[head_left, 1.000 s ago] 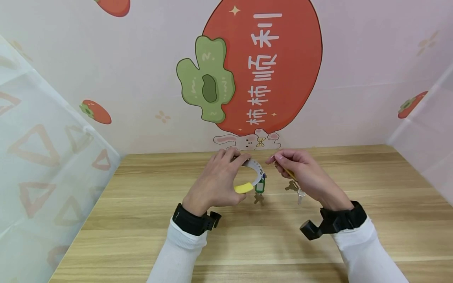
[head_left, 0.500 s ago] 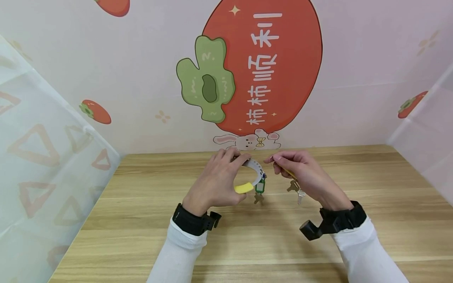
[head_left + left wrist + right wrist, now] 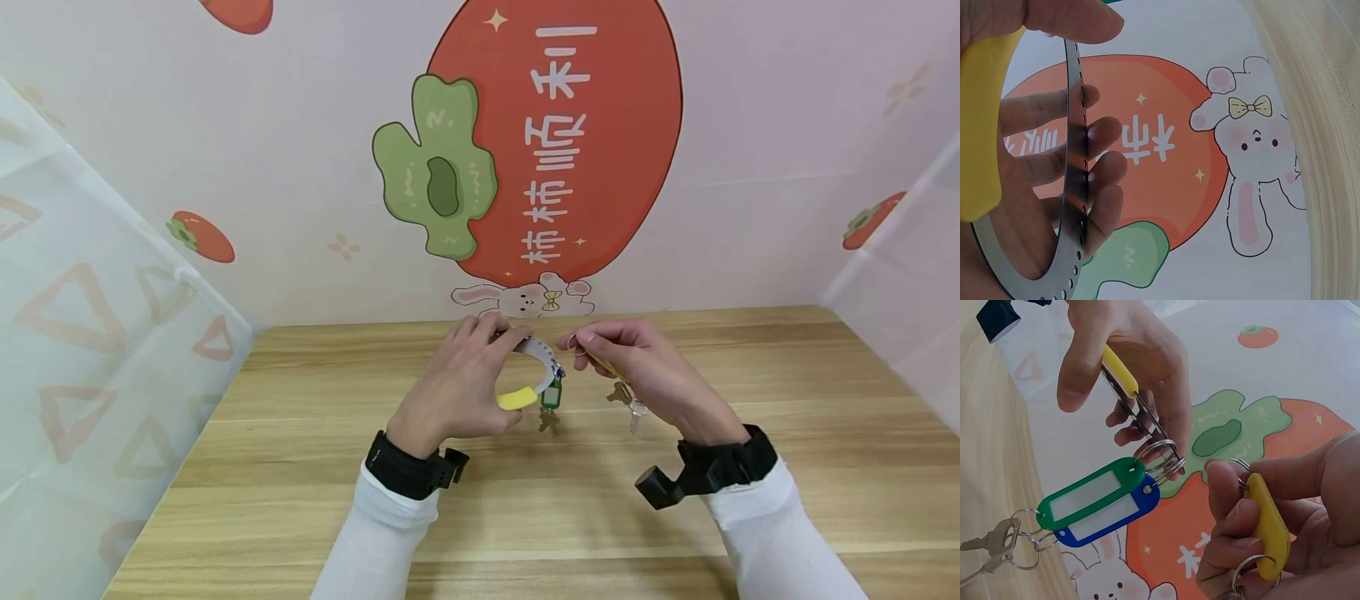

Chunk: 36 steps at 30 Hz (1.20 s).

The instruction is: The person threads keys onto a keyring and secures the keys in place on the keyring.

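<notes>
My left hand [image 3: 465, 379] holds a flat metal key hoop [image 3: 1076, 150] with small holes along its edge and a yellow grip [image 3: 517, 399]. From the hoop hang a green key tag [image 3: 1091, 494] and a blue key tag [image 3: 1110, 522] on split rings, with keys [image 3: 1002, 542] at their lower ends. A short way to the right, my right hand [image 3: 637, 362] pinches a yellow key tag [image 3: 1270, 528] near its split ring [image 3: 1239, 464]. Keys [image 3: 620, 393] dangle below that hand. The yellow tag's ring is apart from the hoop.
Beneath both hands lies a wooden tabletop [image 3: 525, 517]. A printed backdrop [image 3: 300, 167] with a large red fruit and a rabbit stands along its far edge. White sheets [image 3: 112, 350] flank the sides. Each wrist wears a black camera strap [image 3: 727, 467].
My right fingers have shifted slightly left, toward the hoop, and the split ring shows more at their tips. The left hand and hoop have stayed put.
</notes>
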Motion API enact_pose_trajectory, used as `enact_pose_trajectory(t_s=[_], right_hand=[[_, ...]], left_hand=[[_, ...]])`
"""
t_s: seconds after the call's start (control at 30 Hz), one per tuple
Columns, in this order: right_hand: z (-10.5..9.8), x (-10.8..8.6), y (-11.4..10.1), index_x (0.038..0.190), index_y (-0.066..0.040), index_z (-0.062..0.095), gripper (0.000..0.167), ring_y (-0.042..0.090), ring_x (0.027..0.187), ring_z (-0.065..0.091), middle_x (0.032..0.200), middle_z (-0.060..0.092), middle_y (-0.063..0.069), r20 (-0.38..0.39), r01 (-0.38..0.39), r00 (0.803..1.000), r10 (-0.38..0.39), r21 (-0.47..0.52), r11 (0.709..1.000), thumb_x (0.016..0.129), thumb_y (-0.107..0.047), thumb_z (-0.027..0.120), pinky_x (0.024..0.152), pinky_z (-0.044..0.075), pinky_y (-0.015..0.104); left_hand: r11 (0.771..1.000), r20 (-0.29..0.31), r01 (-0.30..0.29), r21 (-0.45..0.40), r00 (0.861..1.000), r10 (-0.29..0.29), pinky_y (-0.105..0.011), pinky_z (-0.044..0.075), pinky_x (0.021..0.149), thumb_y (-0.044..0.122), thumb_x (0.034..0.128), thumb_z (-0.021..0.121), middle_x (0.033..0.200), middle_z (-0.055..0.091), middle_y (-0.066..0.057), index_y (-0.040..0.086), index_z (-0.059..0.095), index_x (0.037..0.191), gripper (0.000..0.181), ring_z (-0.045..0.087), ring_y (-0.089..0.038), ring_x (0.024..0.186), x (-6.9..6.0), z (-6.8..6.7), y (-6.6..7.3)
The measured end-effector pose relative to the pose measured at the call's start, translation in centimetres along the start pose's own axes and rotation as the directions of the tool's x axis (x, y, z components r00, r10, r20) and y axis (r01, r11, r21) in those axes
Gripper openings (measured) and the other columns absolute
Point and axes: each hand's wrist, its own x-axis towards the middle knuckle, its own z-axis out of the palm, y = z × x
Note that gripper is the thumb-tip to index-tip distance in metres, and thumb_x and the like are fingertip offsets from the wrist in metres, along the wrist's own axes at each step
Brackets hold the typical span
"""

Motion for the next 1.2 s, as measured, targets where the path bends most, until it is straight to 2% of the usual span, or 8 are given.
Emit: enact_pose_trajectory(t_s=[0.3, 0.47, 0.63, 0.73, 0.83, 0.93, 1.03, 1.2], right_hand=[[0.0, 0.0, 0.3, 0.12, 0.009, 0.068, 0.03, 0.021, 0.09, 0.058, 0.096, 0.069, 0.004, -0.031, 0.023, 0.999, -0.023, -0.012, 1.0, 0.104, -0.013, 0.056, 0.076, 0.046, 0.027], [0.2, -0.1, 0.2, 0.118, 0.003, 0.07, 0.029, 0.024, 0.095, 0.056, 0.103, 0.07, 0.003, -0.097, 0.031, 0.994, -0.042, -0.116, 0.993, 0.104, -0.019, 0.058, 0.078, 0.047, 0.028], [0.4, 0.0, 0.4, 0.111, -0.002, 0.073, 0.025, 0.024, 0.09, 0.057, 0.096, 0.069, 0.011, -0.188, 0.06, 0.977, -0.098, -0.199, 0.978, 0.103, -0.021, 0.06, 0.074, 0.047, 0.028], [0.6, 0.1, 0.6, 0.104, -0.002, 0.074, 0.02, 0.022, 0.084, 0.059, 0.091, 0.069, 0.011, -0.214, 0.126, 0.957, -0.196, -0.301, 0.945, 0.103, -0.017, 0.06, 0.07, 0.048, 0.027], [0.8, 0.2, 0.7, 0.099, -0.005, 0.074, 0.016, 0.019, 0.079, 0.063, 0.086, 0.068, 0.005, -0.207, 0.191, 0.93, -0.305, -0.436, 0.879, 0.102, -0.013, 0.061, 0.068, 0.051, 0.026], [0.9, 0.3, 0.8, 0.096, -0.007, 0.074, 0.012, 0.017, 0.071, 0.061, 0.081, 0.065, 0.001, -0.178, 0.231, 0.913, -0.367, -0.516, 0.825, 0.101, -0.009, 0.063, 0.062, 0.05, 0.027], [0.9, 0.3, 0.9, 0.096, -0.007, 0.072, 0.01, 0.016, 0.057, 0.055, 0.072, 0.057, 0.001, -0.142, 0.239, 0.925, -0.352, -0.502, 0.831, 0.1, -0.008, 0.063, 0.052, 0.044, 0.027], [1.0, 0.3, 0.9, 0.098, -0.006, 0.069, 0.009, 0.018, 0.044, 0.048, 0.07, 0.048, 0.008, -0.094, 0.194, 0.963, -0.254, -0.416, 0.888, 0.101, -0.008, 0.061, 0.042, 0.039, 0.028]], left_hand=[[1.0, -0.01, -0.006, -0.011, 1.0, 0.006, -0.044, 0.044, 0.096, 0.034, 0.0657, 0.088, 0.123, 0.054, -0.007, 0.013, 0.058, 0.142, 0.084, 0.048, -0.027, 0.112, 0.0, 0.0, 0.0], [1.0, -0.013, -0.009, -0.019, 1.0, 0.008, -0.043, 0.044, 0.095, 0.034, 0.0657, 0.088, 0.121, 0.053, -0.007, 0.013, 0.058, 0.141, 0.084, 0.049, -0.027, 0.111, 0.0, 0.0, 0.0], [1.0, -0.008, -0.006, -0.023, 1.0, 0.006, -0.043, 0.044, 0.094, 0.034, 0.0658, 0.088, 0.121, 0.053, -0.007, 0.013, 0.058, 0.141, 0.084, 0.048, -0.026, 0.111, 0.0, 0.0, 0.0], [1.0, -0.004, -0.003, -0.02, 1.0, 0.003, -0.043, 0.044, 0.094, 0.034, 0.0662, 0.088, 0.121, 0.053, -0.006, 0.013, 0.058, 0.141, 0.083, 0.048, -0.026, 0.111, -0.1, 0.0, 0.1], [1.0, -0.002, -0.002, -0.018, 1.0, 0.002, -0.043, 0.044, 0.095, 0.035, 0.0666, 0.088, 0.12, 0.053, -0.007, 0.013, 0.058, 0.141, 0.083, 0.048, -0.026, 0.111, -0.1, 0.0, 0.1], [1.0, -0.001, -0.005, -0.016, 1.0, 0.005, -0.043, 0.044, 0.095, 0.035, 0.0668, 0.088, 0.12, 0.053, -0.007, 0.013, 0.058, 0.141, 0.083, 0.048, -0.026, 0.112, 0.0, 0.1, 0.1], [1.0, -0.001, -0.009, -0.014, 1.0, 0.009, -0.043, 0.044, 0.095, 0.035, 0.0667, 0.087, 0.121, 0.054, -0.007, 0.013, 0.058, 0.141, 0.083, 0.048, -0.026, 0.113, 0.0, 0.1, 0.1], [1.0, -0.005, -0.011, -0.021, 1.0, 0.011, -0.044, 0.044, 0.095, 0.035, 0.0665, 0.088, 0.12, 0.054, -0.007, 0.013, 0.058, 0.141, 0.083, 0.048, -0.027, 0.114, 0.0, 0.1, 0.1]])
